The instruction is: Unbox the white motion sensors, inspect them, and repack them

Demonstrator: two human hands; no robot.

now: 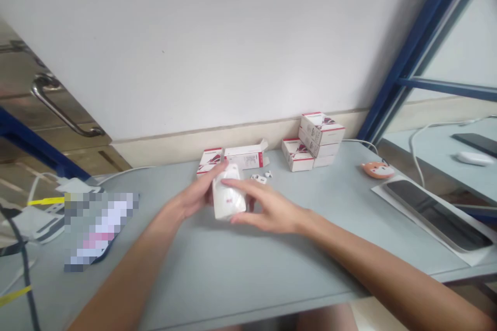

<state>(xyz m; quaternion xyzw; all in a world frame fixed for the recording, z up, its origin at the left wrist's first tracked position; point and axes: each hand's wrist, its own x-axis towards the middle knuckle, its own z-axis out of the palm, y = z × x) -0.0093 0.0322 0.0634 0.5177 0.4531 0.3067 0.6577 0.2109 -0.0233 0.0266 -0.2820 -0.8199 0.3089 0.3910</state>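
Observation:
Above the desk, a white rounded block-shaped device [228,195] with a small red mark on its face sits between my two hands; its glossy front looks like clear wrap. My left hand [197,194] grips its left side, thumb along the top edge. From the right, my right hand [267,204] holds it with fingers over the front and thumb at the lower edge. Just behind lie small white parts [259,179], too small to name. An opened white-and-red carton [244,159], flap out at its right end, lies behind the device, beside a closed carton [209,159].
A stack of similar cartons [321,137] stands against the wall. At right are an orange animal-face object [377,169] and a dark keyboard-like slab [438,214] on white. A blurred-out phone-like item [101,232], power strips [42,222] and cables occupy the left of the desk [240,279].

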